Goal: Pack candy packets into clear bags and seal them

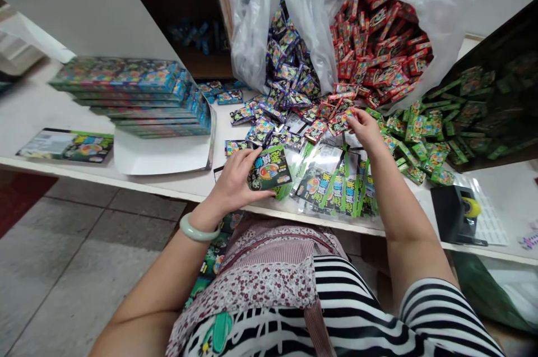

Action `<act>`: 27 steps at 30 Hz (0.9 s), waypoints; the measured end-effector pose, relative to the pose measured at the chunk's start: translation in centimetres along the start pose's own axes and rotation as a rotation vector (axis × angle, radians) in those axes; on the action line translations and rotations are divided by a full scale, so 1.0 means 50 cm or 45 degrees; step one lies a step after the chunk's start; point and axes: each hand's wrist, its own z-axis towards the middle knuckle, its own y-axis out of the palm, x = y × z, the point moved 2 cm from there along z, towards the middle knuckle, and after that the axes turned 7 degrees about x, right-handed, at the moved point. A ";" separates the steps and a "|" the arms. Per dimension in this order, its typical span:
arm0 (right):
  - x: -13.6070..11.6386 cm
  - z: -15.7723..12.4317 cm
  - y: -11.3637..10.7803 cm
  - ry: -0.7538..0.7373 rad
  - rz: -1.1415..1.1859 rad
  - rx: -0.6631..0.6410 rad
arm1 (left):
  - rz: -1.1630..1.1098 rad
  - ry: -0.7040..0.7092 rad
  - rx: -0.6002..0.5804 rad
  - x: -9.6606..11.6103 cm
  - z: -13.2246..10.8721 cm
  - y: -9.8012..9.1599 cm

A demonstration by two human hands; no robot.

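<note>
My left hand (236, 179) is closed around a green and black printed packet (269, 168) at the near edge of the white table (50, 102). My right hand (365, 126) reaches further back and pinches a small red packet (343, 116) at the foot of the red pile. Between the hands lies a fan of clear sleeves with green printed cards (332, 180). Loose purple packets (269, 127) lie scattered just beyond my left hand.
Two clear plastic bags hold purple packets (290, 60) and red packets (378, 49). Green packets (441, 133) spill from a dark box at right. Flat boxes (138, 93) are stacked at left beside a printed card (67, 145). A black tape dispenser (456, 214) sits at right.
</note>
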 end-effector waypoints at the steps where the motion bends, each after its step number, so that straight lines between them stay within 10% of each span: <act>1: -0.003 -0.015 -0.002 0.027 0.075 -0.075 | -0.002 -0.011 0.003 -0.003 0.001 -0.001; 13: -0.046 -0.192 0.008 -0.506 -0.658 -0.294 | 0.038 -0.041 -0.046 -0.010 -0.003 0.028; 20: -0.177 -0.248 -0.038 -0.860 -0.163 -0.654 | 0.026 0.011 -0.075 0.001 -0.002 0.034; 27: -0.246 -0.258 -0.031 -1.035 -0.357 -0.860 | -0.064 0.153 -0.180 0.025 -0.004 0.037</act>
